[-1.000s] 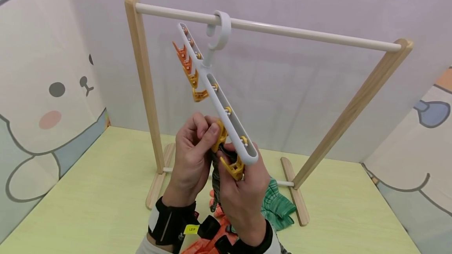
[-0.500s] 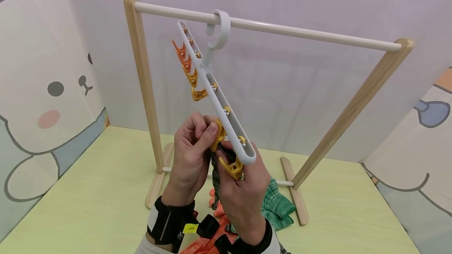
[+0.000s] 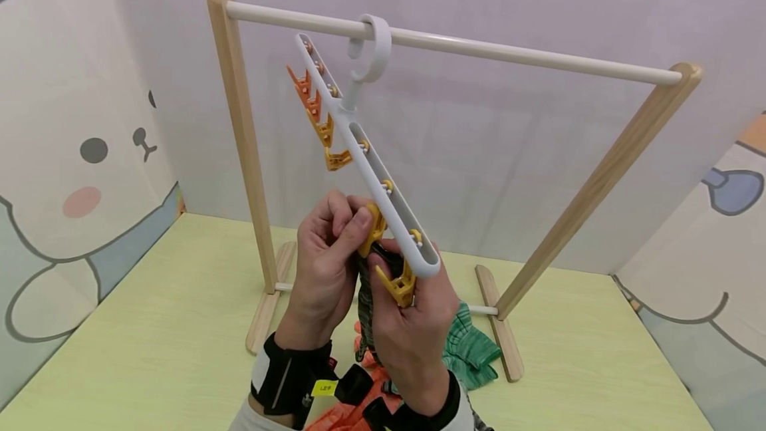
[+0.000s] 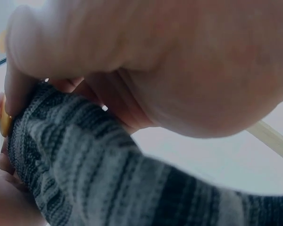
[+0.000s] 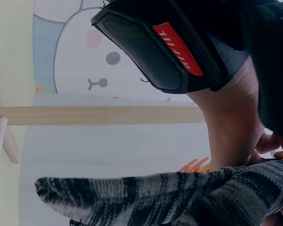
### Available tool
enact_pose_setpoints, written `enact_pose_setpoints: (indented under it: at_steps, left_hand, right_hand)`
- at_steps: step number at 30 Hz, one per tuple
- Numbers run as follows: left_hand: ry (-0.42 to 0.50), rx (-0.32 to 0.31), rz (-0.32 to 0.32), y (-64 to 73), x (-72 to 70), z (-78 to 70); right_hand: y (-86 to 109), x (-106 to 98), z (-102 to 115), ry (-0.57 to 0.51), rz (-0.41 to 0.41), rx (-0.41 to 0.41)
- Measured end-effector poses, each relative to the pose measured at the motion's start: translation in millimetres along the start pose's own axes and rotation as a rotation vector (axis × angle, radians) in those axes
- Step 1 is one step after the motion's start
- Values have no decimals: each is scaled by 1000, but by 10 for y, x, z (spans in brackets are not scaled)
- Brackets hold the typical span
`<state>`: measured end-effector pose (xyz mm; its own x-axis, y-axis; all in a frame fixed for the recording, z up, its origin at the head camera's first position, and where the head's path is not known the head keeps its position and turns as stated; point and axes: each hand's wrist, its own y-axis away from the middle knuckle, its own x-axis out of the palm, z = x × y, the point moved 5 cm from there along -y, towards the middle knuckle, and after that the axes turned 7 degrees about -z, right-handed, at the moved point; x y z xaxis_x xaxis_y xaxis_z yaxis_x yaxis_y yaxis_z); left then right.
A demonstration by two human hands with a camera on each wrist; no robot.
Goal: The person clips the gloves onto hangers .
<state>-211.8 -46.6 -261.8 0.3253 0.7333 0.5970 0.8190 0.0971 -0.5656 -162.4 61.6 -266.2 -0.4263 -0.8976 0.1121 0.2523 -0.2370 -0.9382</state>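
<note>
In the head view my left hand (image 3: pixel 323 265) pinches a yellow clothes peg (image 3: pixel 374 231) under the near half of a white peg hanger (image 3: pixel 389 198). A dark grey striped sock (image 3: pixel 365 311) hangs between the hands, its top at that peg. My right hand (image 3: pixel 413 331) holds the sock's upper edge; how far the peg's jaws bite on it is hidden. Another yellow peg (image 3: pixel 399 288) at the hanger's end lies against the right thumb. The left wrist view shows the striped knit (image 4: pixel 99 160) below the left thumb. The right wrist view has the sock's toe (image 5: pixel 61 193) hanging free.
The hanger's hook (image 3: pixel 377 52) sits over the white rail (image 3: pixel 509 52) of a wooden rack (image 3: pixel 242 138). Orange pegs (image 3: pixel 305 88) hang at its far end. A green sock (image 3: pixel 469 351) and an orange knitted piece (image 3: pixel 353 411) lie on the yellow table (image 3: pixel 149 324).
Both hands keep nearly the same hold on the peg and sock. The hanger's near end swings slightly left, then slightly right.
</note>
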Motion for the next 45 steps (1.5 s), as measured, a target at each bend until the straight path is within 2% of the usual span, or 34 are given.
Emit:
enact_pose_setpoints:
  at_steps: [7,17,26,36,45]
  left_hand:
    - [-2,7,6,1,1,-1]
    - [-2,-21,-8,7,-19,19]
    - [-2,-20,-1,5,1,24]
    - [18,-55,3,29,26,46]
    - [17,-47,14,25,52,58]
  right_hand:
    - [24,3,-5,17,22,-1]
    - [38,12,-18,60,46,-2]
    - [29,18,-18,35,54,6]
    - [52,-9,-38,47,42,14]
    - [41,-18,-40,34,41,16]
